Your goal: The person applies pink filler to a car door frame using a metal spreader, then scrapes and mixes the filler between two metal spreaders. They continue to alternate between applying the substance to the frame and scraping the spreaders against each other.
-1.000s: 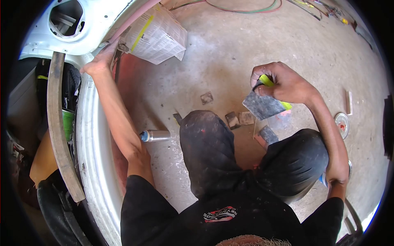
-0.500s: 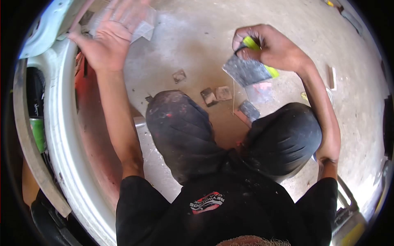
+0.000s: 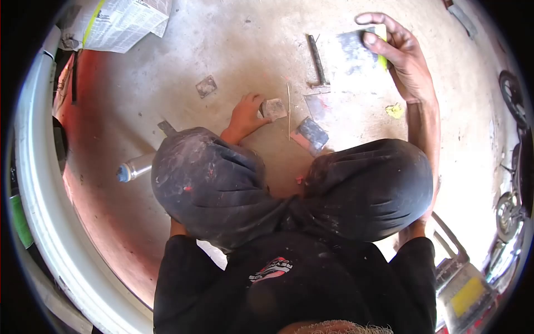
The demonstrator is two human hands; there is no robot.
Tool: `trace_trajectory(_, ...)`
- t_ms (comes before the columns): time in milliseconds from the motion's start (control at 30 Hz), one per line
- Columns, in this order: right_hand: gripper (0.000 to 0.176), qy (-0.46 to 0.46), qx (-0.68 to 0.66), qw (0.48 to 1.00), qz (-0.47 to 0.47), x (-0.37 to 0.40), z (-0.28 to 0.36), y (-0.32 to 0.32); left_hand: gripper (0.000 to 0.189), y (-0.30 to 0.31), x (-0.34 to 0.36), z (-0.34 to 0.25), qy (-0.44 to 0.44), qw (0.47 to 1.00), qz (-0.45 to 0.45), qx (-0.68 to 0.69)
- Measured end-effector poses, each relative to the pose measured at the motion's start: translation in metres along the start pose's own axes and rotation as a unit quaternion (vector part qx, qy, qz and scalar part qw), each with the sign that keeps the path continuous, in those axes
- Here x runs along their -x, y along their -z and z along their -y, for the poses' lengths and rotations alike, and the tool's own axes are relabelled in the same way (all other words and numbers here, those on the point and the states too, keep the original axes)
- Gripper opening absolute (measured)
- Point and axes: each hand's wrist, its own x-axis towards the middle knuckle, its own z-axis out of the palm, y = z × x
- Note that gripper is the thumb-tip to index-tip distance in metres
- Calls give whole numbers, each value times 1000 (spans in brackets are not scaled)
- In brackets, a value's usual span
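Note:
My left hand reaches down past my knee to the floor, its fingers closed on a small worn sanding block. My right hand is raised at the upper right and grips a spreader with a yellow-green edge and a grey, smeared blade. Between my knees on the floor lies a dark grey sanding piece, with a thin stick beside it. Another square piece lies farther to the left.
A hammer-like tool lies ahead on the floor. Newspaper covers something at the upper left, above a red and white vehicle panel. A clear bottle lies by my left knee. Yellow scrap sits right; a motorcycle stands beyond.
My left hand has come down from the vehicle panel to the block on the floor. My right hand has moved up and right with the spreader. The view has shifted.

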Motion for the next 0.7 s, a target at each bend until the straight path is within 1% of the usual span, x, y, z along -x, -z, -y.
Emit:
trace_trajectory(33,30,-3,-37,999,-19,4,-14,9,67,-7,1,-2,13,1000,4,-7)
trace_trajectory(67,34,-22,-101,993,-55,8,-35,20,69,-13,0,-4,25,1000,8,-14)
trace_trajectory(100,39,-84,-199,971,-99,18,-52,26,71,-19,-1,-5,36,999,12,-23)
trace_trajectory(167,49,-178,-248,938,-165,35,-71,19,67,-22,-3,-5,37,998,6,-50)
trace_trajectory(200,53,-204,-248,930,-176,45,-85,14,65,-22,-2,-3,37,997,3,-64)
trace_trajectory(233,58,-231,-249,922,-187,53,-95,6,62,-23,-3,2,67,997,20,-45)
trace_trajectory(267,62,-266,-243,916,-175,63,-100,-2,58,-23,-5,10,98,994,38,-27)
trace_trajectory(300,41,-256,-311,907,-125,69,-100,-9,54,-22,-3,19,131,990,56,-9)
trace_trajectory(367,36,-294,-299,900,-120,86,-123,-14,49,-13,2,40,160,987,18,11)
trace_trajectory(400,35,-309,-276,900,-132,97,-147,-13,47,-7,5,53,173,985,-2,20)
trace_trajectory(433,33,-348,-255,893,-130,107,-162,-14,45,2,7,67,185,983,-11,-2)
trace_trajectory(500,34,-358,-173,907,-137,133,-196,-22,42,20,13,90,207,977,-29,-47)
trace_trajectory(567,41,-379,-126,905,-145,154,-232,-32,40,37,21,100,225,967,-43,-113)
trace_trajectory(600,51,-383,17,913,-135,162,-252,-32,39,42,22,100,233,960,-49,-145)
trace_trajectory(633,55,-371,111,916,-106,166,-260,-36,37,45,21,95,192,967,-99,-132)
trace_trajectory(667,51,-357,256,893,-96,172,-270,-41,36,45,20,89,150,970,-149,-118)
trace_trajectory(700,48,-334,397,851,-83,170,-263,-54,35,43,17,81,106,969,-199,-103)
